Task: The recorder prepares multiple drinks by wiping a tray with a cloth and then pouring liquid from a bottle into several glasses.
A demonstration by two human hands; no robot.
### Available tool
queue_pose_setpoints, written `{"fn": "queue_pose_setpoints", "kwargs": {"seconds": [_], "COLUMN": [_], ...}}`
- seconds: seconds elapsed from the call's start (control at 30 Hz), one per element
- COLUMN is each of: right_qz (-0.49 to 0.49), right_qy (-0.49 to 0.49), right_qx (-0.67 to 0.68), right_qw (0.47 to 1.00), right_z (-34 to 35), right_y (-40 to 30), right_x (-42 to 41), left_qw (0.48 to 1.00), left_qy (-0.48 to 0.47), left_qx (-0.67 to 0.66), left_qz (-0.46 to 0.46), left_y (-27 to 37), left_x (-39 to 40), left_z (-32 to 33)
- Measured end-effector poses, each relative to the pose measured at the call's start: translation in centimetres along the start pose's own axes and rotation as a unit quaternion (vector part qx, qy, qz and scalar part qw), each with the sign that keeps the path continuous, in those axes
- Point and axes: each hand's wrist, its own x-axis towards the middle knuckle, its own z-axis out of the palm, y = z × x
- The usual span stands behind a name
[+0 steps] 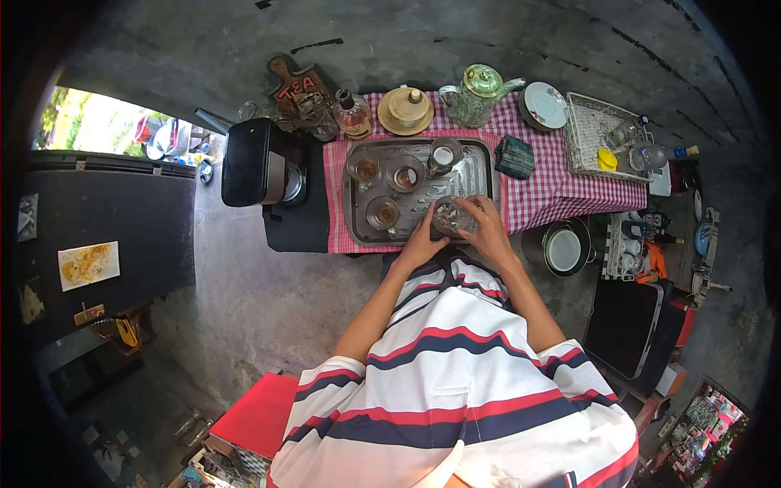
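A metal tray (357, 235) lies in front of me on a checked cloth. At its near right part, both my hands are around a clear glass vessel (449, 217). My left hand (422, 243) holds it from the left side, thumb near its base. My right hand (488, 229) curves over its right side and rim. Several glass cups share the tray: one cup (364, 168) at the far left, another cup (406, 175) beside it, and a third cup (384, 213) near the front, each with a little brown liquid. A clear glass (444, 155) stands at the back right.
A coffee machine (250, 161) stands left of the tray. Behind are a glass bottle (352, 113), a lidded brown pot (407, 108) and a green enamel teapot (479, 97). A folded dark cloth (514, 157), stacked plates (545, 105) and a wire basket (589, 137) are rightward.
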Motion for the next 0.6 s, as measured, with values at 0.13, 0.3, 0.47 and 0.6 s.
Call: {"fn": "queue_pose_setpoints", "kwargs": {"seconds": [0.13, 0.3, 0.47, 0.6], "right_qz": [0.010, 0.007, 0.019, 0.011], "right_qy": [-0.009, 0.020, 0.010, 0.015], "right_qx": [-0.006, 0.036, 0.024, 0.053], "right_qw": [1.000, 0.999, 0.999, 0.998], "right_z": [0.2, 0.8, 0.4, 0.3], "right_y": [0.6, 1.1, 1.1, 0.9], "right_x": [-0.2, -0.3, -0.5, -0.4], "left_qw": [0.999, 0.995, 0.997, 0.996], "left_qy": [0.018, 0.057, 0.038, 0.044], "left_qx": [0.033, 0.084, 0.066, 0.072], "left_qz": [-0.016, 0.015, -0.002, 0.003], "left_y": [1.4, 1.3, 1.5, 1.4], "left_x": [0.0, 0.8, 1.4, 1.4], "left_z": [0.0, 0.5, 0.4, 0.2]}}
